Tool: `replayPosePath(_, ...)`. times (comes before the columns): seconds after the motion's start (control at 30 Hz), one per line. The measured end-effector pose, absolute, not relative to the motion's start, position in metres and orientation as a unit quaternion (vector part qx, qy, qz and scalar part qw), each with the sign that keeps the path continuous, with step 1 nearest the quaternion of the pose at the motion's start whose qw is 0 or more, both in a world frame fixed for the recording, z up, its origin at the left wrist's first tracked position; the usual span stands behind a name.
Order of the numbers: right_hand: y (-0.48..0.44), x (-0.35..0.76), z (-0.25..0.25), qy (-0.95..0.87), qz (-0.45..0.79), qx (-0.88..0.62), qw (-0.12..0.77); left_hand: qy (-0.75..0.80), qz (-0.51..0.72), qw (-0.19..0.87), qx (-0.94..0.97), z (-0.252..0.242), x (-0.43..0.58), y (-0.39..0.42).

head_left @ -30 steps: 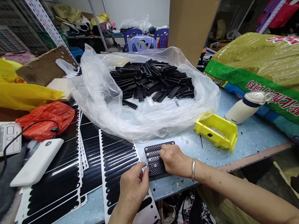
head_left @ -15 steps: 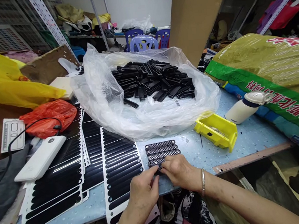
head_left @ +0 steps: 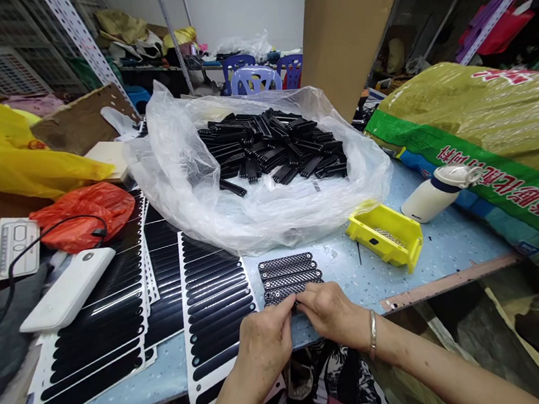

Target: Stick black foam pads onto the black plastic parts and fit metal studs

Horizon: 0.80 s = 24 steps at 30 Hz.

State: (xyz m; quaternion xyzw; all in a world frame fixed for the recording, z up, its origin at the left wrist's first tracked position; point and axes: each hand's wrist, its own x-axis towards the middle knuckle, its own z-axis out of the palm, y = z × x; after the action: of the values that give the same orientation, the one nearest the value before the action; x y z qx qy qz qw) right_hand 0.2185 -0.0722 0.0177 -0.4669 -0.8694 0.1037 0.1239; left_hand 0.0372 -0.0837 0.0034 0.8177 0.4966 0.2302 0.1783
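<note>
Cardboard (head_left: 344, 48): tall, brown, standing up.
Wall (head_left: 246, 8): pale and plain, behind the cardboard.
Chairs (head_left: 253, 71): blue-purple plastic, just left of the cardboard.
Shelf (head_left: 149, 66): piled with stuff, farther left of the cardboard.
Crates (head_left: 7, 67): stacked up, far left of the cardboard.
Table (head_left: 330, 257): light blue with specks, in front of the cardboard.
Light: bright on the wall, dim to the right of the cardboard.

The counter (head_left: 338, 262) lay in cool, even light, with gloom around it.
White glare streaked the glossy black sheets (head_left: 115, 305), and sheen caught the plastic bag (head_left: 276, 221) and the sack (head_left: 498, 108); light seemed to come from above. The crates (head_left: 12, 70) and the space below the counter lay in shadow. Wide-lens stretching bent the outer edges, the far chairs (head_left: 253, 71) looked soft, and fine detail blurred at the fingers (head_left: 284, 309).
</note>
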Motion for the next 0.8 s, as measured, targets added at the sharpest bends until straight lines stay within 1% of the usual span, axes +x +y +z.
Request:
replayPosePath(0.3,-0.075,0.218,0.016,-0.859,0.099,-0.471,0.174,0.497,0.286,0.168,0.802,-0.002,0.038,-0.083)
replayPosePath(0.4,-0.077,0.227,0.016,-0.844,0.113,-0.477,0.216,0.495,0.317,0.177,0.789,-0.001,0.037,-0.084)
replayPosePath(0.47,-0.076,0.239,0.015,-0.817,0.122,-0.500,0.262,0.508,0.337,0.187,0.770,0.000,0.034,-0.084)
replayPosePath(0.53,-0.071,0.252,0.012,-0.766,0.139,-0.548,0.308,0.547,0.352,0.190,0.735,0.002,0.028,-0.081)
replayPosePath(0.6,-0.066,0.262,0.008,-0.697,0.186,-0.607,0.333,0.596,0.363,0.195,0.689,0.002,0.021,-0.076)
replayPosePath(0.7,-0.058,0.267,0.003,-0.606,0.294,-0.668,0.316,0.642,0.366,0.226,0.634,0.002,0.013,-0.068)
replayPosePath(0.8,-0.053,0.262,0.000,-0.571,0.350,-0.691,0.273,0.650,0.355,0.260,0.619,0.000,0.010,-0.064)
